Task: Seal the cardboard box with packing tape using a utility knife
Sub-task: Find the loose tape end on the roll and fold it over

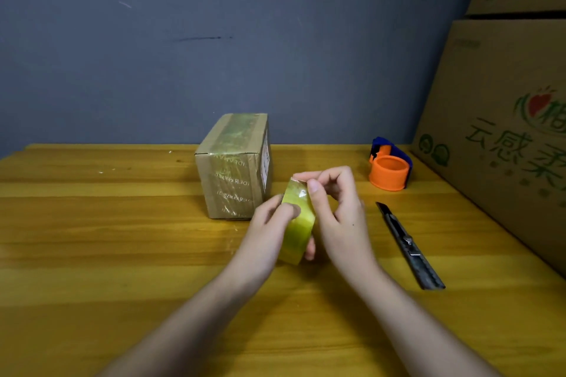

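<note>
Wooden and honey-coloured, the desk (92, 223) runs the full width of the view, its boards lying parallel to the far edge, with a grey-blue wall (153, 40) behind it. Near the middle of the far edge stands the cardboard box (234, 167), closed, with glossy tape already running over its top and down its near face, and a white label on its right side. Just in front of the box's near right corner, the left hand (269, 223) grips a roll of yellowish packing tape (298, 223), held on edge above the desk, thumb pressed on the roll's outer face and fingers curled behind and under it. The right hand (337, 208) meets the roll from the other side, its thumb and forefinger pinching at the top of the roll; whether a loose end is lifted there cannot be told. Right of the hands, a utility knife (409, 246) lies flat on the desk, blade end pointing toward the far edge. Beyond it, near the far right corner, sits an orange and blue tape dispenser (389, 167). Large printed cardboard cartons (505, 131) are stacked along the right edge.
</note>
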